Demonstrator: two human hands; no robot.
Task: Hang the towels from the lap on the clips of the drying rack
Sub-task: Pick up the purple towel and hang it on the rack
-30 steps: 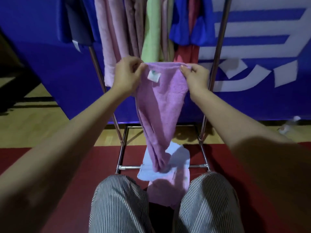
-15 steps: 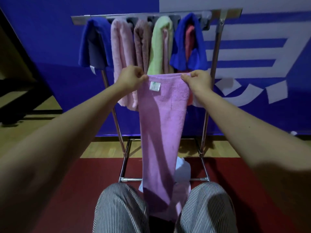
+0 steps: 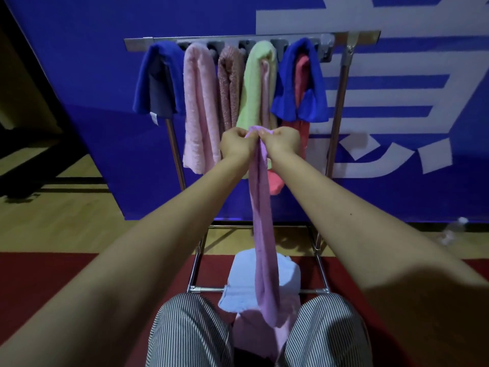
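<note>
Towel [image 3: 260, 221], earlier spread, is bunched, pinched in fingers of left hand [image 3: 235, 145] and right hand [image 3: 281, 141].

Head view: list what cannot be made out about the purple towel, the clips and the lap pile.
Head view only:
- purple towel: top edge hidden in the grip of left hand and right hand.
- clips: mostly covered by hung towels; small, dim.
- lap pile: towel count hidden by overlap and the purple towel.

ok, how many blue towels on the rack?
2. The left blue towel hangs leftmost on the rack; the right blue towel rightmost, draped over a coral towel. Others may be hidden behind.
</note>
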